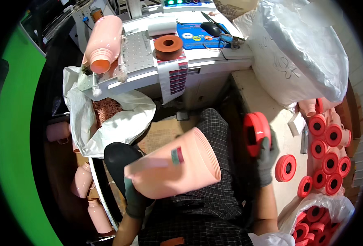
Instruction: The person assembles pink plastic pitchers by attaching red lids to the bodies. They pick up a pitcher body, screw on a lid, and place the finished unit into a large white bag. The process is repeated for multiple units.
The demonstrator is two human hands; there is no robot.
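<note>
My gloved left hand [134,199] is closed around the left end of a pink plastic jug body [177,170], partly hidden behind it. The jug body lies tilted across my lap, its wide ribbed opening toward the right, with a small red and green sticker on its side. To the right, my gloved right hand [267,162] grips a thick red round lid [263,133] with a dark centre. The lid is held upright, apart from the jug body. Another red lid [286,168] rests on the pale surface beside that hand.
A white sack [300,53] stands at the right, near heaped pink and red parts [330,163]. Red lids fill a plastic bag [339,205] at lower right. Ahead, a workbench [140,49] carries a pink bottle [103,41] and an orange tape roll [168,47]. An open white bag [126,131] sits left.
</note>
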